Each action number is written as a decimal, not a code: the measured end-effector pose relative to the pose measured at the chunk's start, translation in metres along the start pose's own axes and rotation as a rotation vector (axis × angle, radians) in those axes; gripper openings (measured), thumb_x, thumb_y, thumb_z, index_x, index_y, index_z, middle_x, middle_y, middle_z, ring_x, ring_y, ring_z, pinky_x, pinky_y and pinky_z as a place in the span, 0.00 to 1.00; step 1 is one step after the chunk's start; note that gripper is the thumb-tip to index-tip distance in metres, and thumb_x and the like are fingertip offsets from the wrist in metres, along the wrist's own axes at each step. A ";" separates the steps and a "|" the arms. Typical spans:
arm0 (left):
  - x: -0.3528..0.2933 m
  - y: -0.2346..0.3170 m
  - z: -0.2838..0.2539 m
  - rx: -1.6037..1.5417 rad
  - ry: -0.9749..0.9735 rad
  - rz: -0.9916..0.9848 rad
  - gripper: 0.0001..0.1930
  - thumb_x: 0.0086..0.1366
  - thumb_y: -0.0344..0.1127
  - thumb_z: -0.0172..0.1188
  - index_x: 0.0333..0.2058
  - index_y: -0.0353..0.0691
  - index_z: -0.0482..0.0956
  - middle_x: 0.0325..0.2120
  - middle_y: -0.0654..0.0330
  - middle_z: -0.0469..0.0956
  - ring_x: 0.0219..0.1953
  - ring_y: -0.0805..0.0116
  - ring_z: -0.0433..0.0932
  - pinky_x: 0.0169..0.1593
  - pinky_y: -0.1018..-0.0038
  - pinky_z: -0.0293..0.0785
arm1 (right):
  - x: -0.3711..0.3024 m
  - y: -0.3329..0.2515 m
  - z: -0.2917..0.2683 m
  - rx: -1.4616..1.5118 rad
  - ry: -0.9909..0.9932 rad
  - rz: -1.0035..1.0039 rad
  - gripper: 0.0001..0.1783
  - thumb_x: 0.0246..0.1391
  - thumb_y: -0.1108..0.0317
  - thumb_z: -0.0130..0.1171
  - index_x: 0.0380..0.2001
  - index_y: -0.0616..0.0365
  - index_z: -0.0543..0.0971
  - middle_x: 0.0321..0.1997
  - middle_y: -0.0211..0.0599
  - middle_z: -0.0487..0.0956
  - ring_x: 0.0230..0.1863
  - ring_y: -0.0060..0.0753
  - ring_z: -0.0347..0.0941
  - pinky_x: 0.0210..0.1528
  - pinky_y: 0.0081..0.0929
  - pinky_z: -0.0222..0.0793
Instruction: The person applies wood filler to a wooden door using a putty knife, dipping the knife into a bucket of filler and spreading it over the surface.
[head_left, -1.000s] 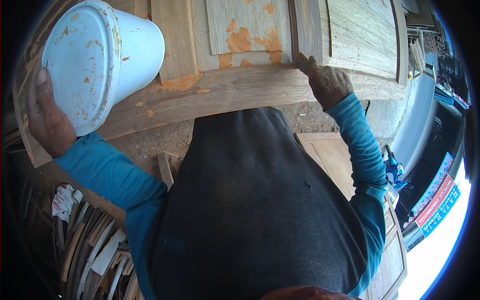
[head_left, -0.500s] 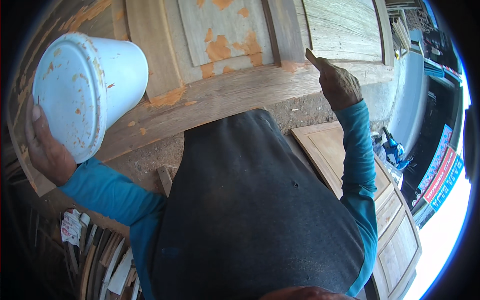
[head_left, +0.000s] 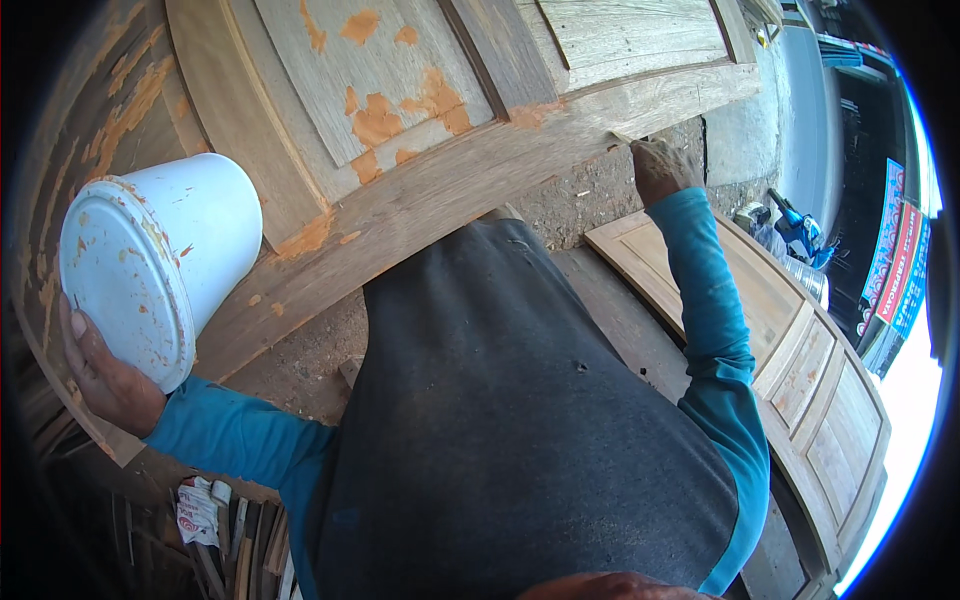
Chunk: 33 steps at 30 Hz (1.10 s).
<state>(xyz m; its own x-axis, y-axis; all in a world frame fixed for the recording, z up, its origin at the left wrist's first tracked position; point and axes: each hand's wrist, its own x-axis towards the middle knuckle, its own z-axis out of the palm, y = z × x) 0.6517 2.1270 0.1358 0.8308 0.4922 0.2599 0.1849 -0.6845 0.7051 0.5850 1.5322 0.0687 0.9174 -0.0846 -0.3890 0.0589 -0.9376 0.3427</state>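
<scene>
My left hand (head_left: 108, 378) is closed on the rim of a white bucket (head_left: 215, 225) at the left. The bucket's round lid (head_left: 120, 285), spotted with orange smears, faces me, and its narrower end is over the wooden door. In my right hand (head_left: 663, 170) is a small flat scraper (head_left: 624, 137), its tip pointing left at the near edge of the door. Much of the scraper is hidden by the fingers. The panelled wooden door (head_left: 420, 200) lies across the far side, with orange filler patches (head_left: 378, 122) on its panels and frame.
A second panelled door (head_left: 770, 300) lies to the right. Wood offcuts (head_left: 245, 545) and a white printed bag (head_left: 197, 512) are at the lower left. A blue motorcycle (head_left: 800, 225) stands at the far right. My dark apron (head_left: 520, 420) fills the middle.
My right hand with the scraper has moved from over the door's frame toward me, to its near edge. The view has shifted; the left hand still grips the bucket.
</scene>
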 end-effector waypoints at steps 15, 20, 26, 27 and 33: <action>-0.003 0.004 0.003 -0.150 0.005 -0.025 0.29 0.74 0.53 0.53 0.61 0.33 0.76 0.55 0.45 0.79 0.52 0.58 0.82 0.52 0.68 0.80 | 0.005 -0.024 -0.048 0.330 -0.325 -0.035 0.14 0.66 0.69 0.52 0.47 0.59 0.84 0.31 0.40 0.84 0.33 0.36 0.83 0.36 0.35 0.80; -0.003 0.007 0.001 -0.120 -0.011 -0.022 0.28 0.75 0.50 0.52 0.60 0.32 0.76 0.56 0.47 0.78 0.54 0.59 0.80 0.57 0.67 0.76 | 0.003 -0.033 -0.071 0.910 -0.475 0.076 0.16 0.68 0.69 0.53 0.53 0.60 0.83 0.27 0.36 0.82 0.26 0.28 0.79 0.29 0.29 0.77; -0.003 0.006 0.001 -0.068 -0.011 -0.017 0.27 0.74 0.50 0.52 0.61 0.34 0.77 0.56 0.45 0.79 0.52 0.59 0.82 0.53 0.68 0.80 | 0.001 -0.022 -0.052 1.204 -0.308 0.070 0.21 0.71 0.64 0.53 0.60 0.65 0.78 0.28 0.29 0.79 0.25 0.20 0.76 0.27 0.23 0.73; -0.004 0.006 0.002 -0.065 -0.005 -0.013 0.27 0.74 0.50 0.52 0.61 0.35 0.77 0.56 0.45 0.79 0.52 0.59 0.82 0.53 0.68 0.80 | 0.005 -0.019 -0.050 1.213 -0.292 0.071 0.23 0.72 0.62 0.53 0.62 0.65 0.76 0.30 0.30 0.79 0.26 0.19 0.75 0.27 0.22 0.72; -0.002 0.014 0.003 0.078 -0.022 -0.049 0.29 0.74 0.55 0.55 0.60 0.35 0.78 0.54 0.48 0.80 0.51 0.59 0.82 0.53 0.68 0.79 | 0.043 0.005 -0.039 1.284 -0.081 -0.015 0.24 0.72 0.60 0.52 0.64 0.63 0.76 0.34 0.31 0.80 0.30 0.20 0.74 0.32 0.23 0.72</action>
<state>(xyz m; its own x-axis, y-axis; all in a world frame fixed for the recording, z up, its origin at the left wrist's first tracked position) 0.6545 2.1151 0.1435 0.8307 0.5151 0.2113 0.2657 -0.7002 0.6626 0.6400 1.5372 0.0870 0.8908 -0.0485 -0.4517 -0.3918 -0.5856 -0.7096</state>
